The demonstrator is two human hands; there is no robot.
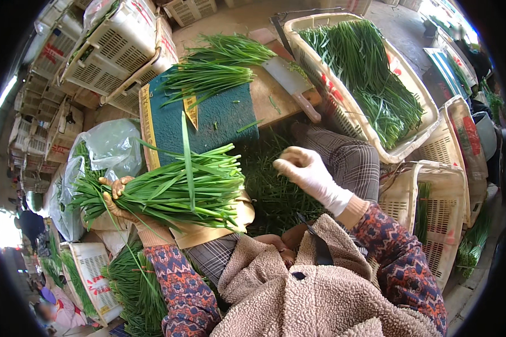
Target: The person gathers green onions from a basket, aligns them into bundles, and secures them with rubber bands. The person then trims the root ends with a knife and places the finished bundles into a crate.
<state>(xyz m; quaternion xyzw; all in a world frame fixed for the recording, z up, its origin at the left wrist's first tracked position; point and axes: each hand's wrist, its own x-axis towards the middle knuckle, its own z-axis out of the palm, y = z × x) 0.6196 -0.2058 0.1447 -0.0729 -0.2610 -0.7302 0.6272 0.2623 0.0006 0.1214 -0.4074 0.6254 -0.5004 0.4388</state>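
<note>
A thick bundle of garlic chives [180, 182] lies sideways in front of me, its cut pale-green stalk ends pointing right. My left hand [117, 194] is closed around the leafy left part of it. One long flat leaf stands up across the bundle. To the right, away from the chives, my right hand [309, 171] is raised in a white glove. Its fingers curl in toward the thumb, and what they hold, if anything, is hidden. A cleaver [289, 78] lies on the wooden board [272, 104] beyond, near more cut chives [213, 67].
A dark green mat [225, 115] covers part of the board. At the right stands a white plastic crate [427, 121] full of chives, with more crates [452, 224] below. Clear plastic bags [115, 146] sit at left, near stacked crates [109, 56]. Loose chives [132, 286] lie lower left.
</note>
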